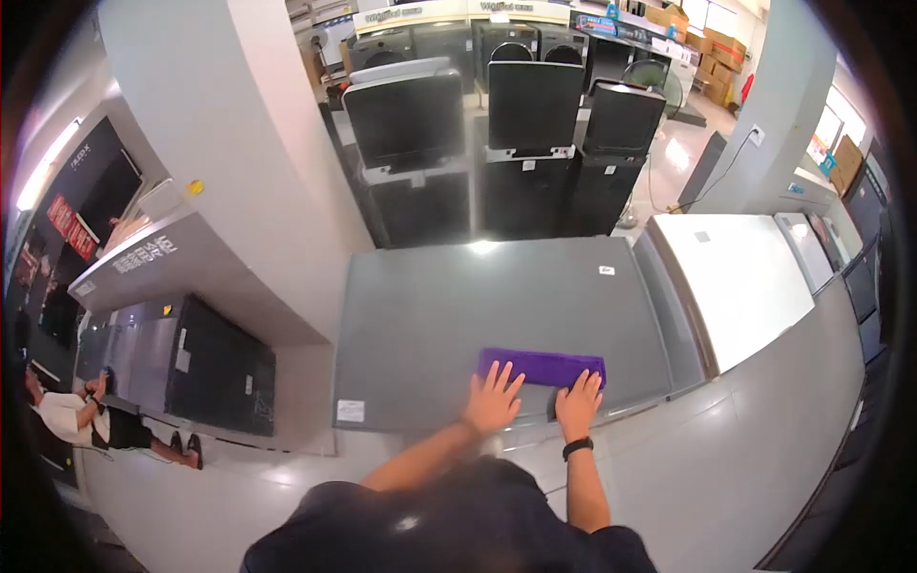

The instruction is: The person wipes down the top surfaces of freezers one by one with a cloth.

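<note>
A folded purple cloth (pixel 543 367) lies on the grey top of a large appliance (pixel 430 306), close to its front edge. My left hand (pixel 494 395) rests with spread fingers, their tips on the cloth's left part. At the cloth's right end, my right hand (pixel 578 406) lies with its fingers stretched over the front edge of the fabric. A dark band circles my right wrist. Both palms are over the grey surface. A white label (pixel 351 411) is stuck at the front left corner, and a smaller one (pixel 607 270) at the far right.
A white pillar (pixel 215 124) rises at the left. Behind the grey top stand several dark washing machines (pixel 527 105). A white-topped appliance (pixel 740 277) adjoins at the right. Another person (pixel 81 415) is beside a dark refrigerator (pixel 224 368) at the far left.
</note>
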### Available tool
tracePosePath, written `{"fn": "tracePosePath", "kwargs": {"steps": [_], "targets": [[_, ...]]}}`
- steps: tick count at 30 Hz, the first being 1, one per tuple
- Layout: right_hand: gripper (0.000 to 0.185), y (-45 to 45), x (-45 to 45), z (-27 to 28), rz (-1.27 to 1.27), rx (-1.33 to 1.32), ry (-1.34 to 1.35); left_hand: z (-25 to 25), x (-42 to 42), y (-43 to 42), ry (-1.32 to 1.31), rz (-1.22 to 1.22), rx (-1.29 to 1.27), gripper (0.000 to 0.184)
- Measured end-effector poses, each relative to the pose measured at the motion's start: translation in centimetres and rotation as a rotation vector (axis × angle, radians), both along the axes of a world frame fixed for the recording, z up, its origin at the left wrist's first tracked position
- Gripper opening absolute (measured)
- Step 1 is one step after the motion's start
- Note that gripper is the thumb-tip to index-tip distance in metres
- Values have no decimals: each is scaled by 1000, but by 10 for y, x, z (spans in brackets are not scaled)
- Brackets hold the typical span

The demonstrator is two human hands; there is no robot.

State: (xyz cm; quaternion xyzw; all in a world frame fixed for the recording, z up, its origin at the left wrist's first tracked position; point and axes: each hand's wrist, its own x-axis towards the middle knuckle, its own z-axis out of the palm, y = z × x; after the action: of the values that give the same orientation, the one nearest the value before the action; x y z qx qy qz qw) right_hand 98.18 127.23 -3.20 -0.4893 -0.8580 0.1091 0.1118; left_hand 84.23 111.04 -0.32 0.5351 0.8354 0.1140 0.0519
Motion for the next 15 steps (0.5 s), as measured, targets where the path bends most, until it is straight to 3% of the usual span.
{"fn": "tracePosePath", "kwargs": {"steps": [15], "targets": [[71,-159,-23,7,407,-35,-30,0,28,-185,-78,474,-36,59]]}}
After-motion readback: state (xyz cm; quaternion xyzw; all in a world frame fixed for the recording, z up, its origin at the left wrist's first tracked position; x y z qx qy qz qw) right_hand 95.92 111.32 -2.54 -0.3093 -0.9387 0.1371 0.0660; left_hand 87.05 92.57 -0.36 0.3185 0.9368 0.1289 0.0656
